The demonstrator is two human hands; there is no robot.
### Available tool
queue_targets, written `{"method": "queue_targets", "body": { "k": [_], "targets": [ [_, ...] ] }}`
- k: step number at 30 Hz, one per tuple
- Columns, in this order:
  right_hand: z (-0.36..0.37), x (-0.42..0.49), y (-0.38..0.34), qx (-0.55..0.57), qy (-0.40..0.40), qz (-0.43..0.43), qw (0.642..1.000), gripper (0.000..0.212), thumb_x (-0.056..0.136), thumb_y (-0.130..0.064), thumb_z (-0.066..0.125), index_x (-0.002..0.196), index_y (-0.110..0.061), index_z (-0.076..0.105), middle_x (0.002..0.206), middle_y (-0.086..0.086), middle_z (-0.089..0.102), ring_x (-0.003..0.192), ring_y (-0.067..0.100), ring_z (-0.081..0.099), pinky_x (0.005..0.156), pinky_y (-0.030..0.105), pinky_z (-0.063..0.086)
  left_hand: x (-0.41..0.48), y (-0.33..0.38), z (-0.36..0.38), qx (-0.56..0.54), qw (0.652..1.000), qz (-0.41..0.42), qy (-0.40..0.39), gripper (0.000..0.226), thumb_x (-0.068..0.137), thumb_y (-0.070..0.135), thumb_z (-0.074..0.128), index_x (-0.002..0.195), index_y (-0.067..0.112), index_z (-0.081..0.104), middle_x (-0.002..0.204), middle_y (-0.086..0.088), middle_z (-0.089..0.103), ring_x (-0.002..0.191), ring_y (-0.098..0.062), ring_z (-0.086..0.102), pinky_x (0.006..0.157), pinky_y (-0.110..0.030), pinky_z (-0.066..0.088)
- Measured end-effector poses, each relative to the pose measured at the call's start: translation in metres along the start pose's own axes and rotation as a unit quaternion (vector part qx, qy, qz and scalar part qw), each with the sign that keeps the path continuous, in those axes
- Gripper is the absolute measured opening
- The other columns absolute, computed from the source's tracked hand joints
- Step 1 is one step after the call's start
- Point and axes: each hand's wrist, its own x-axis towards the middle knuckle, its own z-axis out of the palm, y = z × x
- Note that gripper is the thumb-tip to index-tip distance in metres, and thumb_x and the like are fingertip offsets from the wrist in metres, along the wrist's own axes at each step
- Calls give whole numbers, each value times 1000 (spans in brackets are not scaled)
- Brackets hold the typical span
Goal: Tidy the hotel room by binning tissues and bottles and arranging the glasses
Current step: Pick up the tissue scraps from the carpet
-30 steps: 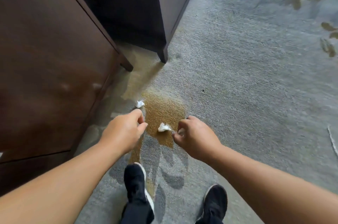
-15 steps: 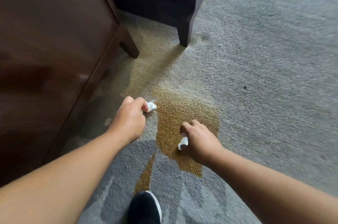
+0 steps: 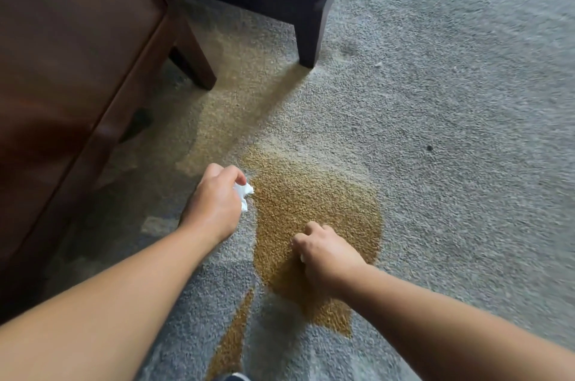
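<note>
left hand (image 3: 214,203): fingers curled round a crumpled white tissue (image 3: 244,194); the wad pokes out on the thumb side
right hand (image 3: 326,253): fist closed, knuckles up; only a white sliver shows at its edge, probably a second tissue (image 3: 301,258)
tissue location: both are in the hands, low over the carpet (image 3: 435,85), at the ochre patch (image 3: 311,200) (woven pattern, not a spill, as far as I can judge)
surroundings: wooden cabinet (image 3: 71,69) on the left, dark furniture leg (image 3: 308,38) ahead, shoe tip (image 3: 233,377) at the bottom edge
step: floor tissues picked up, binning not yet done, no bin in view
risk 1: the left wad is loosely caught and half out, so it could slip free when the person stands or walks
risk 2: rising close to the cabinet corner could knock the arm and shake the grip
risk 3: small scraps may be left on the pale carpet and are easy to miss
</note>
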Motion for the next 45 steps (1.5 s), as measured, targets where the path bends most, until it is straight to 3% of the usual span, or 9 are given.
{"method": "queue_targets", "body": {
  "k": [3, 8, 13, 19, 25, 30, 33, 37, 45],
  "targets": [
    [-1, -7, 0, -39, -33, -7, 999, 40, 83, -5, 63, 117, -15, 44, 118, 9, 38, 107, 30, 40, 79, 40, 49, 4, 2, 5, 31, 999, 5, -18, 16, 90, 19, 50, 98, 32, 56, 117, 1, 44, 94, -25, 49, 84, -36, 44],
    [-10, -10, 3, 6, 0, 15, 1000, 14, 90, -6, 50, 102, -13, 46, 102, 11, 44, 99, 30, 45, 77, 40, 45, -1, 0, 16, 185, 973, 29, -136, 58, 80, 43, 69, 130, 33, 42, 138, -2, 30, 119, -32, 40, 98, -44, 41],
    [-31, -10, 7, 66, 79, 9, 995, 11, 94, -15, 41, 85, -22, 43, 84, 4, 43, 81, 23, 38, 67, 34, 37, -9, 2, 24, 229, 961, 42, -151, 15, 88, 11, 52, 98, 19, 45, 109, -9, 39, 90, -30, 52, 74, -40, 45],
    [-73, -25, 12, 82, 148, 43, 985, 15, 91, -8, 41, 87, -23, 42, 87, 3, 42, 84, 23, 37, 65, 33, 33, -6, 41, 6, 193, 957, 59, -209, 14, 86, 11, 49, 78, 22, 44, 90, -2, 48, 76, -23, 52, 60, -32, 37],
    [-162, -109, 8, 156, 185, 75, 967, 13, 94, -14, 42, 83, -21, 46, 89, 3, 41, 63, 21, 45, 53, 26, 28, -43, 135, -53, 178, 960, 97, -194, 11, 84, 16, 46, 81, 25, 52, 85, 3, 56, 76, -17, 54, 57, -29, 40],
    [-235, -226, 5, 198, 200, 119, 952, 8, 86, -26, 51, 80, -23, 46, 87, -1, 41, 68, 24, 48, 58, 27, 35, -108, 235, -112, 214, 945, 173, -177, 15, 87, 30, 50, 74, 26, 45, 77, 8, 53, 69, -12, 53, 55, -29, 40],
    [-276, -300, 15, 197, 213, 156, 944, 24, 81, -44, 59, 76, -27, 42, 80, -5, 37, 67, 21, 45, 59, 28, 34, -139, 305, -146, 245, 928, 221, -173, 25, 90, 42, 49, 74, 23, 46, 77, 6, 59, 72, -15, 57, 61, -30, 47],
    [-316, -395, 50, 217, 265, 222, 913, 33, 86, -54, 52, 74, -25, 44, 77, -4, 38, 73, 26, 53, 58, 28, 33, -182, 403, -168, 264, 910, 276, -163, 35, 94, 48, 45, 69, 24, 49, 65, 8, 56, 61, -9, 53, 48, -28, 33],
    [-344, -566, 134, 286, 339, 316, 839, 31, 90, -53, 46, 76, -25, 44, 86, -2, 44, 79, 24, 55, 62, 30, 38, -266, 586, -146, 287, 864, 378, -168, 33, 95, 46, 45, 70, 25, 44, 63, 9, 51, 59, -12, 49, 48, -27, 29]
  ]
}}
